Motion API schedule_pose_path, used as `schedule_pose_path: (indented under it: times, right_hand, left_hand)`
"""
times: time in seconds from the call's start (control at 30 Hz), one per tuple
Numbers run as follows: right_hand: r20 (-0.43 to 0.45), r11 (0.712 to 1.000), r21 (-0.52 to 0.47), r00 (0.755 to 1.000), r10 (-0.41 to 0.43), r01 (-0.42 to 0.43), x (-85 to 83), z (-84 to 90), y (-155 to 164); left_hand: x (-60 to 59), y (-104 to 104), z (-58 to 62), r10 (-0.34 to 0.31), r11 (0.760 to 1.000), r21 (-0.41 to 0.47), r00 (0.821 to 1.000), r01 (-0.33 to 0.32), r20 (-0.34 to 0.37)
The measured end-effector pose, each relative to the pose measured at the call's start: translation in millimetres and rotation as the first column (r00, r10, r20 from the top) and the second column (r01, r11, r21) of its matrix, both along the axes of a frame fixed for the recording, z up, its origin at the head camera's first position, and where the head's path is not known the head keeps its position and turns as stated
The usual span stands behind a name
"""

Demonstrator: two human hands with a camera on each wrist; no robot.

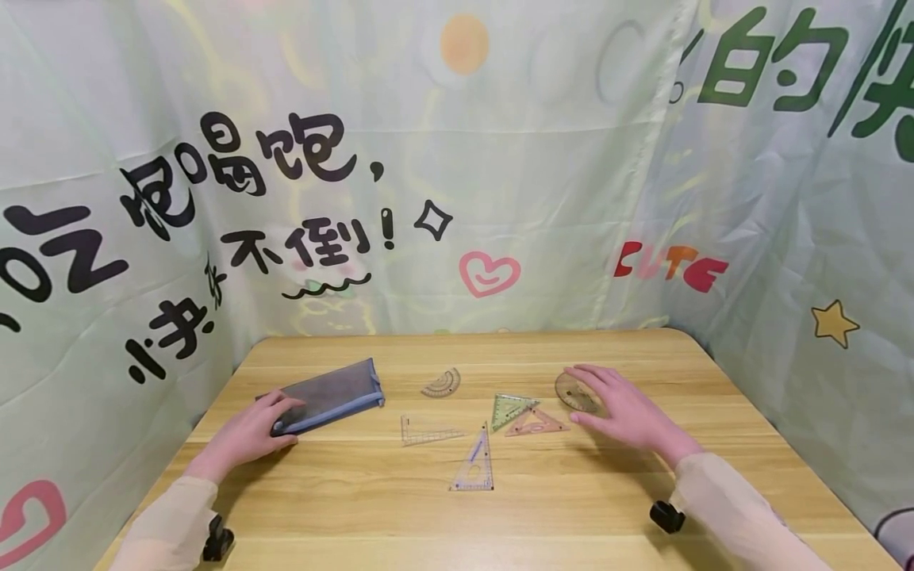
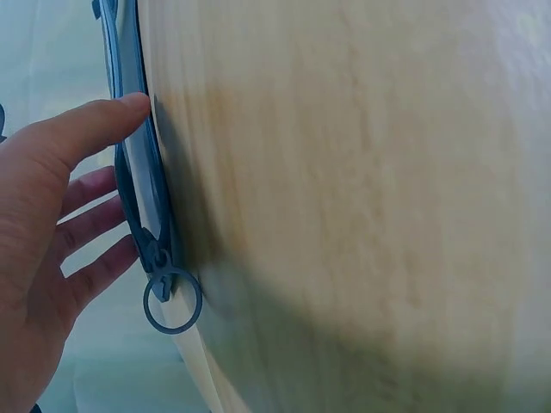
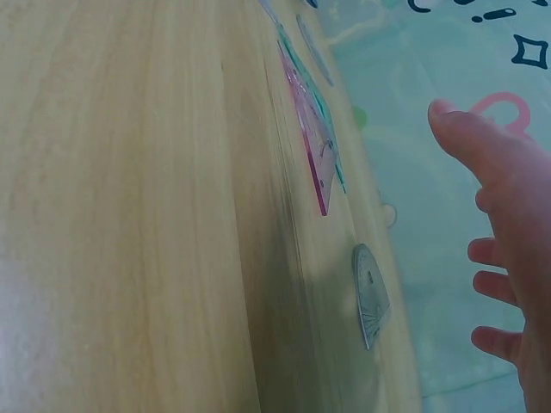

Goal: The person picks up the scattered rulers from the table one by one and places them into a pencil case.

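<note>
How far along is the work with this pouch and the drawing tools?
Done: the pouch looks unzipped, its edges parted in the left wrist view. In hand: the left hand holds it, while the right hand hovers by the round protractor, not gripping it. Likely left: packing that protractor, half-circle protractor, green triangle, pink triangle, blue-marked triangle and clear triangle, all loose on the table.

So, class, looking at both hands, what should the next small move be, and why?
Probably lower the right hand to the round protractor and pinch its edge: that hand holds nothing and hovers close by, apart from it in the right wrist view, while the left hand grips the blue-edged pouch.
</note>
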State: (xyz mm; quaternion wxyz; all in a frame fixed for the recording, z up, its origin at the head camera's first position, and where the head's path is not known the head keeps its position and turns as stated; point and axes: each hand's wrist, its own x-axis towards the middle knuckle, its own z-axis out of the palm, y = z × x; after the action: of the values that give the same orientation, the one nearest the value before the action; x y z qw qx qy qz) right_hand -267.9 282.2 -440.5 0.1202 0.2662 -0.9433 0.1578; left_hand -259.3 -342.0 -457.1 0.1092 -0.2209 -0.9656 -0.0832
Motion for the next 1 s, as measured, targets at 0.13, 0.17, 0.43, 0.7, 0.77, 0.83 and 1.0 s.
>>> schedule_pose_path:
  times: [0.13,0.17,0.43,0.7,0.77,0.83,1.0]
  right_hand:
    - [0.009,1.000,0.000,1.000,-0.022,0.022,-3.8,-2.7,0]
    - [0.010,1.000,-0.001,1.000,-0.027,0.027,-4.9,-3.2,0]
    - [0.036,0.999,-0.033,0.999,-0.035,0.036,-12.2,-3.7,0]
    - [0.091,0.997,-0.062,0.995,-0.049,0.055,-16.6,-3.8,3]
    - [0.108,0.995,-0.076,0.993,-0.054,0.062,-16.4,-3.5,3]
    - [0.125,0.993,-0.090,0.990,-0.058,0.069,-16.4,-3.3,3]
    - [0.153,0.991,-0.101,0.986,-0.069,0.085,-17.1,-3.2,3]
  left_hand:
    - [-1.6,0,-1.4,-0.002,1.000,-0.012,1.000,0.002,0.013]
    - [-2.1,0,-1.9,-0.001,1.000,-0.018,1.000,0.002,0.016]
    - [-4.3,0,-3.6,0.005,0.999,-0.035,1.000,-0.004,0.027]
    - [-5.3,0,-0.3,0.012,1.000,-0.030,0.999,-0.011,0.044]
    - [-5.2,0,-0.1,0.007,0.999,-0.032,0.999,-0.006,0.040]
    - [-5.2,0,-0.4,0.006,1.000,-0.031,0.999,-0.005,0.036]
    - [-4.9,0,0.7,0.008,1.000,-0.014,0.999,-0.007,0.043]
